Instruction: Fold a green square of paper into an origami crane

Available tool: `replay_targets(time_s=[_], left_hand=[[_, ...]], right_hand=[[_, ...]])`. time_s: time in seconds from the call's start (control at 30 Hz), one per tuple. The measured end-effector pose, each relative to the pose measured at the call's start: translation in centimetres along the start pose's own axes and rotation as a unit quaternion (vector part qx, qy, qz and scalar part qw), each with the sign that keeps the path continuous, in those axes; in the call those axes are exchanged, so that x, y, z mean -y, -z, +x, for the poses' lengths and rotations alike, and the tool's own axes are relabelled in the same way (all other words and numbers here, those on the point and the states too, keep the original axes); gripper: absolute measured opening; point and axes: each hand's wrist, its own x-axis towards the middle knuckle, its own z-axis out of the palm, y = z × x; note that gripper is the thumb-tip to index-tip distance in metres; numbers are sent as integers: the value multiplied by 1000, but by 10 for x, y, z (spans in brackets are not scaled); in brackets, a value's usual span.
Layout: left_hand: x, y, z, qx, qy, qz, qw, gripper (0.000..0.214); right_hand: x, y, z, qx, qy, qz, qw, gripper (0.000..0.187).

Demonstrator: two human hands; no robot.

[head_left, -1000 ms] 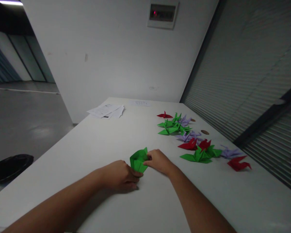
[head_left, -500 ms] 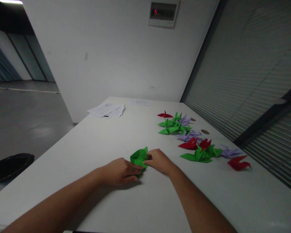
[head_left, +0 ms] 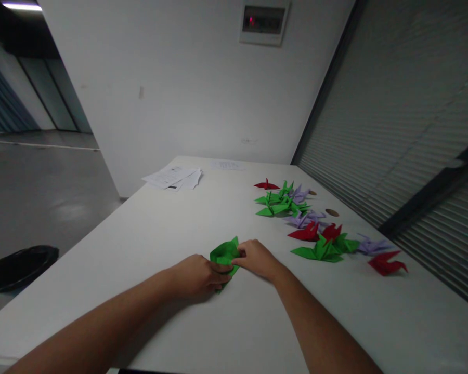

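A partly folded piece of green origami paper (head_left: 223, 252) lies on the white table (head_left: 171, 228), its upper flap raised and curved. From the left, my left hand (head_left: 198, 276) lies over its lower part with the fingers closed on it. At the paper's right edge, my right hand (head_left: 253, 258) pinches it between thumb and fingers. Part of the sheet is hidden beneath my left fingers, and a green tip shows below them.
Folded paper cranes in green (head_left: 323, 249), red (head_left: 387, 264) and purple (head_left: 373, 245) lie along the table's right side, near the window blinds (head_left: 374, 104). Printed sheets (head_left: 171, 177) lie at the far left. A black-lined bin (head_left: 21, 267) stands left of the table.
My left fingers have shifted slightly right and up over the green paper, and more of its lower tip shows. My right hand keeps its pinch. The view has moved slightly.
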Motion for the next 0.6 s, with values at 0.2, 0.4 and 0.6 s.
replay_targets(time_s=[0.2,0.4,0.6], left_hand=[[3,-1,0,7,-18,-29,999,40],[1,3,1,15,-21,-29,999,39],[0,3,0,7,-22,-31,999,40]], right_hand=[[-2,4,-1,11,-4,27,1000,23],[-7,4,0,7,-6,103,995,31],[-8,6,2,-18,-6,139,990,32]])
